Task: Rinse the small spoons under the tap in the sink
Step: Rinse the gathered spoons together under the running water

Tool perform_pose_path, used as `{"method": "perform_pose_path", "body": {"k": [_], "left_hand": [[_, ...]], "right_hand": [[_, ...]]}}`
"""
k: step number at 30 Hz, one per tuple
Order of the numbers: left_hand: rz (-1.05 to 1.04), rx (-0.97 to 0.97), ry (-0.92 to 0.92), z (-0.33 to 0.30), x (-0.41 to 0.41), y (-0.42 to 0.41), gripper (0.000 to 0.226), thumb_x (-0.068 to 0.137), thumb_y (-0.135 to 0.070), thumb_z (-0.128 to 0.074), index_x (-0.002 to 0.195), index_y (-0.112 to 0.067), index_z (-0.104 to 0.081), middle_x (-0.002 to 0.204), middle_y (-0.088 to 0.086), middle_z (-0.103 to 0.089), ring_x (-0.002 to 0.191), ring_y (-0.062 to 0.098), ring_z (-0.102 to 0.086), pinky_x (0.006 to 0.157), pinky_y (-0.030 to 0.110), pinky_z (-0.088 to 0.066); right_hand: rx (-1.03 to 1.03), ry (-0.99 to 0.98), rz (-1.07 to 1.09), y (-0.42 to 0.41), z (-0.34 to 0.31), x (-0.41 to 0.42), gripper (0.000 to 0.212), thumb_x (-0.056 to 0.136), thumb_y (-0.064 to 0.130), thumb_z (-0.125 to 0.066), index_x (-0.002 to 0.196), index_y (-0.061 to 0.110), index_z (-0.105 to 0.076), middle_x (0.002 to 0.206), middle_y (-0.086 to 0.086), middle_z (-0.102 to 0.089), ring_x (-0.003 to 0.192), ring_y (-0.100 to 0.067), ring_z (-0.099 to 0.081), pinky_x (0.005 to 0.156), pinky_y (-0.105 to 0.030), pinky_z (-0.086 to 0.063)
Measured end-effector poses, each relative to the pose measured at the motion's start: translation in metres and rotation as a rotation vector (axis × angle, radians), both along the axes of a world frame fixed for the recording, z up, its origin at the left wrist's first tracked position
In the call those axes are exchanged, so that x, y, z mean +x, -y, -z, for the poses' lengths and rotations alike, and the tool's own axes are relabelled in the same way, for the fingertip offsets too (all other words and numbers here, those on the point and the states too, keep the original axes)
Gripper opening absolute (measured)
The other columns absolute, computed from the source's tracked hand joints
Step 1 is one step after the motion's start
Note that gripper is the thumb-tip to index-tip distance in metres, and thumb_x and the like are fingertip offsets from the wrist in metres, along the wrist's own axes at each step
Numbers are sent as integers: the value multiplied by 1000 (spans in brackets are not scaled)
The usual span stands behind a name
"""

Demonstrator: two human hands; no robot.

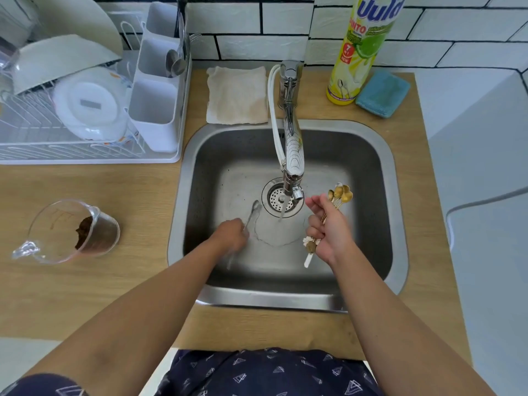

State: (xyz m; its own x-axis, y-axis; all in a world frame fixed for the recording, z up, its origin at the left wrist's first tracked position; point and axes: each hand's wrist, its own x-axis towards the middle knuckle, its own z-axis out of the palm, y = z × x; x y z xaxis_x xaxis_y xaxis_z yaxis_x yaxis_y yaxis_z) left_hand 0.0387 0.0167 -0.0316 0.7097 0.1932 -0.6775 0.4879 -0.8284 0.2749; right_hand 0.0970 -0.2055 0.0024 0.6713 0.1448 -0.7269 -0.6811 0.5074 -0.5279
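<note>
small spoons (340, 195) fan above right hand (328, 232) fingers clamped round them; left hand (231, 234) fingers grip silver spoon (253, 214).

wooden counter (85, 281) with inset steel sink (397, 178). on it: white dish rack (94, 160) at back left; clear measuring jug (68, 231) front left; folded cloth (237, 94) behind sink; yellow detergent bottle (363, 50) touching blue sponge (383, 94).

Your arms are bare to above the elbow. At the frame's bottom edge your dark navy garment (265, 372) shows small pale triangle outlines; a matching sleeve (43, 385) sits lower left.
</note>
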Motion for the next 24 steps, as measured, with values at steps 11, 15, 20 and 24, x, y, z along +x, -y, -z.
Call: {"method": "perform_pose_path", "body": {"k": [11, 15, 20, 24], "left_hand": [[-421, -739, 66, -71, -13, 58, 15, 98, -21, -35, 96, -14, -47, 51, 1, -50, 36, 14, -39, 40, 21, -27], [-430, -810, 129, -81, -16, 67, 18, 102, -15, -31, 94, -15, -48, 47, 1, -44, 34, 12, -35, 35, 20, -29], [-396, -849, 92, -82, -29, 59, 14, 100, -16, -35, 89, -13, -42, 47, 0, -43, 36, 12, -31, 35, 23, -28], [-429, -834, 83, -80, -36, 51, 12, 97, -14, -37, 86, -13, -42, 49, 0, -42, 40, 13, -29, 38, 23, -25]], "right_hand": [[-296, 126, -369, -24, -11, -19, 41, 81, 21, -88, 114, 22, -65, 85, 5, -66, 41, -1, -36, 38, -20, -27], [-328, 209, -420, -30, -13, -20, 31, 77, 14, -89, 97, 21, -66, 76, 9, -60, 47, -2, -40, 39, -19, -29], [-433, 242, -383, -30, -14, -5, 26, 80, 16, -88, 89, 23, -64, 72, 5, -60, 36, 2, -43, 38, -15, -32], [-554, 301, -437, -33, -13, -2, 24, 96, 22, -72, 73, 21, -65, 88, -10, -79, 31, 3, -46, 36, -8, -33]]}}
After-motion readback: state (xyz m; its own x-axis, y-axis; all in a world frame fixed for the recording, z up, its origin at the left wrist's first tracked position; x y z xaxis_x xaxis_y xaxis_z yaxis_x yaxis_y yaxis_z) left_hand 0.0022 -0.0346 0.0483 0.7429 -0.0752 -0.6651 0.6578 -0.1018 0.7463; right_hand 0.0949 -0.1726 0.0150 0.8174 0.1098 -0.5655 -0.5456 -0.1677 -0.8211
